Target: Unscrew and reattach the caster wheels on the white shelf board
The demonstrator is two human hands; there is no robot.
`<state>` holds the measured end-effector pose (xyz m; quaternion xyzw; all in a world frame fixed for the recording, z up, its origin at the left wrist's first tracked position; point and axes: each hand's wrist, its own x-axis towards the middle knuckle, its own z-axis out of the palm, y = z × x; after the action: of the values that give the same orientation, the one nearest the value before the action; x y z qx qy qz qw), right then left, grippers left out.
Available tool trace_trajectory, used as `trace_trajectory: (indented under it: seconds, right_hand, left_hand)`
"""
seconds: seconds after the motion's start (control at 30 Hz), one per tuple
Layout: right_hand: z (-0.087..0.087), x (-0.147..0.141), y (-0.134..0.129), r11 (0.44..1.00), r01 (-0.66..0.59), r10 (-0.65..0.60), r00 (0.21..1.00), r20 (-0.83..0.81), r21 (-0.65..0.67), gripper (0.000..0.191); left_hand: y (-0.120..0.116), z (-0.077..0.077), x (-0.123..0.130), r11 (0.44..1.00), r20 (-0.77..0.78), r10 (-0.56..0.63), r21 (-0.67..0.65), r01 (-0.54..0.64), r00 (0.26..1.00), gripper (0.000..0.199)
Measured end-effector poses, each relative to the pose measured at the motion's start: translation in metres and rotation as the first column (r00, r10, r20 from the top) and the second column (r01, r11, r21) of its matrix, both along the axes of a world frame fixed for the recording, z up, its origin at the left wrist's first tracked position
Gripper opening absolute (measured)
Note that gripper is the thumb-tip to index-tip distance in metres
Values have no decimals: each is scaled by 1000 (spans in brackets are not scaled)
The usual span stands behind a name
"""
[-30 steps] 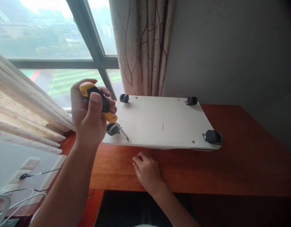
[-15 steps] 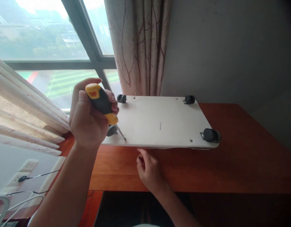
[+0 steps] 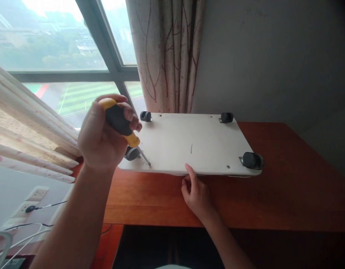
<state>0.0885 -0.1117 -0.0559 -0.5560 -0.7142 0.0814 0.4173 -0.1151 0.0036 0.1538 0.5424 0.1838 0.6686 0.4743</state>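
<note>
My left hand (image 3: 101,138) is wrapped round the yellow and black handle of a screwdriver (image 3: 118,117). The screwdriver slants down to the right, its tip meeting a screw spot near the front left corner of a white panel (image 3: 172,142). Beside the shaft sits a dark caster wheel (image 3: 131,153), partly behind my left hand. At the panel's front edge is my right hand (image 3: 199,196), its index finger stretched onto the edge and the other fingers curled in. Whatever those curled fingers may hold is too small to make out.
More casters stand at the panel's other corners: back left (image 3: 145,116), back right (image 3: 226,117) and front right (image 3: 252,160). The panel lies on a reddish wooden table (image 3: 290,179). A window, curtains (image 3: 167,56) and a wall socket (image 3: 38,194) with cables lie around it.
My right hand has moved right and up, and its index finger now rests on the panel's front edge. My left hand has turned slightly round the screwdriver, whose tip stays at the same spot.
</note>
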Motion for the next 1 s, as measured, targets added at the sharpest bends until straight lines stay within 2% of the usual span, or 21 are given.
trace_trajectory:
  seconds: [0.23,0.33,0.43,0.57,0.63,0.73,0.83,0.93,1.0]
  right_hand:
    - [0,-3,-1,1000,-14,14,1000,25,-4,62]
    - [0,-3,-3,996,-92,90,989,119,11,68]
    - [1,-2,-4,979,-204,199,950,240,-3,66]
    - [4,-4,-2,971,-233,238,931,277,-49,56]
    - [7,-4,-3,973,-227,230,936,267,-43,52]
    - [10,1,-6,976,-213,203,960,195,35,45]
    - [8,18,-10,989,-110,99,988,116,100,47]
    - [2,38,-11,998,24,-30,992,124,49,56]
    - [-1,45,-10,1000,28,-27,991,135,-6,59]
  left_hand:
    - [-3,6,10,1000,-9,-10,28,10,1000,40]
    - [-4,5,11,997,-41,-2,79,5,999,36]
    - [-4,3,9,991,-56,53,127,-45,997,35]
    - [-5,1,7,987,-61,85,140,-76,994,40]
    - [-6,2,6,989,-65,82,129,-73,994,41]
    - [-9,3,6,993,-61,62,103,-56,996,33]
    - [-11,4,9,997,-34,23,75,-21,999,33]
    - [-12,4,12,996,-31,14,83,-12,999,34]
    - [-11,5,14,995,-46,17,102,-12,999,30]
